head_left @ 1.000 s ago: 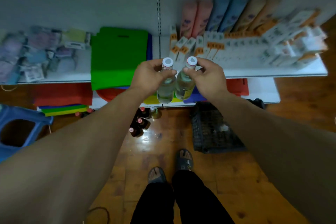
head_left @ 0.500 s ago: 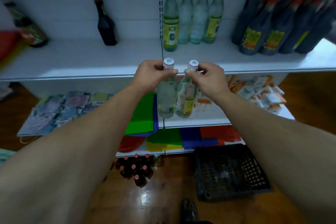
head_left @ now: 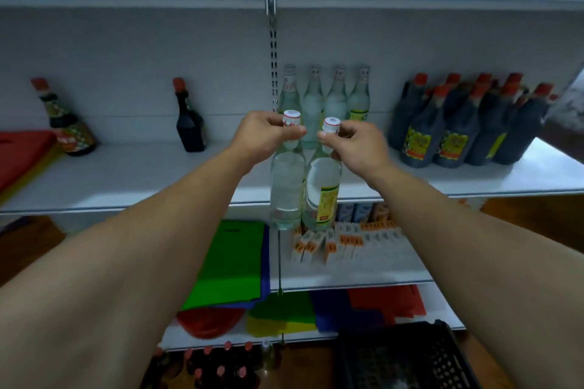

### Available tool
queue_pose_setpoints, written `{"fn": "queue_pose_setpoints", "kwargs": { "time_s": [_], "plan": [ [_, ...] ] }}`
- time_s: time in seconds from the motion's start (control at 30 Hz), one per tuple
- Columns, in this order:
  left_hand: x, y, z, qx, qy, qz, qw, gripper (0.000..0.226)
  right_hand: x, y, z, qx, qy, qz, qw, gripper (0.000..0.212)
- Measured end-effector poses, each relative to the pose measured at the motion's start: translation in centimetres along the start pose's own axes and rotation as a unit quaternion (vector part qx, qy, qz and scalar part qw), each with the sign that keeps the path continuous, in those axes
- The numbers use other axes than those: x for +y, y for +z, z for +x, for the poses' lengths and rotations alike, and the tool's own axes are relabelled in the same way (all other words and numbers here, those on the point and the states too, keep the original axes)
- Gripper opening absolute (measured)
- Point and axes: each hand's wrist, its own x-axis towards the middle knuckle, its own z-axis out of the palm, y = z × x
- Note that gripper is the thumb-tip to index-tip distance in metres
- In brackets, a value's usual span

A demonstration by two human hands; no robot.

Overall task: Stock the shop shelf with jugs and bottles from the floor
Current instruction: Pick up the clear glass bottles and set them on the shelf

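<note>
The left hand point(head_left: 264, 136) has its fingers point(head_left: 286, 132) curled tight round the neck of a clear bottle point(head_left: 287, 189), just under its white cap with the red band. The right hand point(head_left: 358, 145) pinches the neck of a labelled bottle point(head_left: 323, 196) the same way, thumb and fingers closed below the cap. Both bottles hang upright, side by side and touching or nearly so, out in front of the near edge of the middle shelf point(head_left: 126, 180), their bases lower than the shelf board.

Far back on that shelf, just right of the slotted upright, a row of four clear bottles point(head_left: 325, 98) stands against the back panel, directly behind the hands. To the right is a packed group of dark bottles point(head_left: 458, 129) with red caps and yellow labels. To the left stand a single dark bottle point(head_left: 189, 123) and, further left, a sauce bottle point(head_left: 68, 128).

On the shelf below lie green bags point(head_left: 234, 262) and rows of small boxes point(head_left: 347, 241). On the floor near the shelf's foot is a cluster of red-capped bottles point(head_left: 218, 366), with a black crate point(head_left: 404, 357) to their right.
</note>
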Motion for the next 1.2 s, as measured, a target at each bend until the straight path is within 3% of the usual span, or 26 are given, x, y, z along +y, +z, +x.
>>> {"fn": "queue_pose_setpoints", "kwargs": {
  "time_s": [0.2, 0.4, 0.5, 0.63, 0.83, 0.97, 1.2],
  "plan": [
    [1.0, 2.3, 5.9, 0.018, 0.009, 0.003, 1.000, 0.030, 1.8, -2.0, 6.4, -0.004, -0.005, 0.020, 1.000, 0.018],
    [0.4, 5.2, 9.5, 0.065, 0.011, -0.002, 0.998, 0.024, 4.8, -2.7, 10.9, -0.011, -0.007, 0.011, 1.000, 0.049],
    [0.2, 6.3, 10.7, 0.081, 0.006, 0.004, 0.997, 0.021, 5.9, -2.7, 12.2, 0.000, 0.014, 0.027, 1.000, 0.037],
    [-0.3, 6.9, 12.1, 0.085, -0.012, -0.003, 0.996, 0.034, 6.6, -2.8, 13.6, -0.001, 0.021, 0.025, 0.999, 0.023],
    [-0.9, 7.1, 13.5, 0.085, -0.016, 0.009, 0.996, 0.021, 6.9, -2.8, 14.5, -0.006, 0.004, -0.023, 1.000, 0.038],
    [-1.2, 7.3, 14.3, 0.087, -0.022, 0.022, 0.996, 0.017, 7.1, -2.7, 14.6, 0.003, 0.012, -0.026, 1.000, 0.025],
    [-1.6, 7.3, 13.7, 0.057, -0.001, 0.095, 0.994, 0.036, 7.4, -2.4, 13.7, -0.019, 0.030, -0.042, 0.998, 0.029]
  ]
}}
